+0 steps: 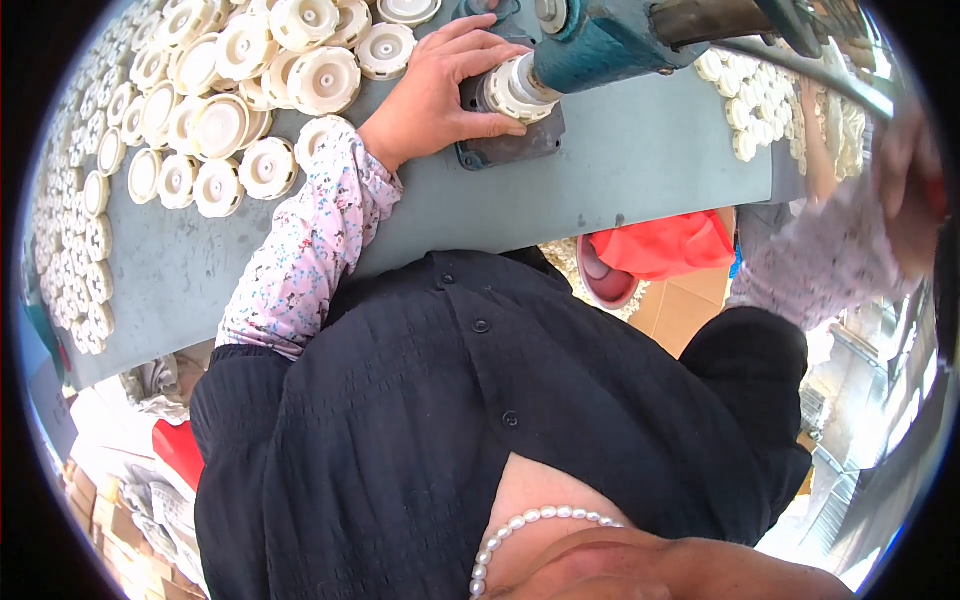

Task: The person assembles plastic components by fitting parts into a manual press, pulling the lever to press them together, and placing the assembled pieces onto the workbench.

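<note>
My left hand [440, 95] curls its thumb and fingers around a cream round plastic part [515, 90]. That part stands on the dark metal base [515, 148] of a teal bench press [610, 50], under the press's ram, which meets its upper side. At the far right my right hand [908, 190] is raised and blurred by motion. Its fingers look curled around a reddish grip [937, 197], near where the press's metal lever [800, 68] runs out; the exact hold is hard to see.
Many cream round parts [220, 125] lie piled across the left of the grey table [640, 185]. More sit at its right end [750, 105], near another person's arm [818, 145]. Below the front edge are a pink tub [605, 280], red cloth [665, 245] and a cardboard box [680, 308].
</note>
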The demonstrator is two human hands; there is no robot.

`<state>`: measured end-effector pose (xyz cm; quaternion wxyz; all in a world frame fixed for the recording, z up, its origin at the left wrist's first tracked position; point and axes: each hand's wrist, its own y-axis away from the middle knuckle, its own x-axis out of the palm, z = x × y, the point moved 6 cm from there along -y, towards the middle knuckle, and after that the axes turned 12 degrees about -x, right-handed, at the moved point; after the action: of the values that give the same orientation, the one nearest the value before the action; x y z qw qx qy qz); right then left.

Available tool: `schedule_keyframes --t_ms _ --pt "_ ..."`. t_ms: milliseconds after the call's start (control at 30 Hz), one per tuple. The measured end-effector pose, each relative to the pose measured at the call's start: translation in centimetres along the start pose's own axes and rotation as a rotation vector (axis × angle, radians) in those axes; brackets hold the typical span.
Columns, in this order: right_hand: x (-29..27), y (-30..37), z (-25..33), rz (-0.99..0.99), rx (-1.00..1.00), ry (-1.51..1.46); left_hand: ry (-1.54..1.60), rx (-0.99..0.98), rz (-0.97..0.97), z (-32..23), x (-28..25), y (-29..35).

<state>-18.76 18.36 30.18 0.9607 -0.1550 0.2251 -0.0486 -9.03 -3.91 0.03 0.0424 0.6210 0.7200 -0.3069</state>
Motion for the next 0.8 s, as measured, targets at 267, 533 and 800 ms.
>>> schedule_keyframes --t_ms 267,533,800 --pt "9.1 3.5 -0.7 0.229 0.049 0.105 -0.232 -0.163 -0.252 -2.2 0.5 1.9" --pt "9.1 4.4 -1.2 0.031 -0.014 0.161 -0.066 -0.058 -0.249 -2.5 0.4 0.7" --pt "9.5 4.3 -1.5 0.019 -0.041 0.115 -0.132 -0.083 -0.215 -1.6 1.4 1.4"
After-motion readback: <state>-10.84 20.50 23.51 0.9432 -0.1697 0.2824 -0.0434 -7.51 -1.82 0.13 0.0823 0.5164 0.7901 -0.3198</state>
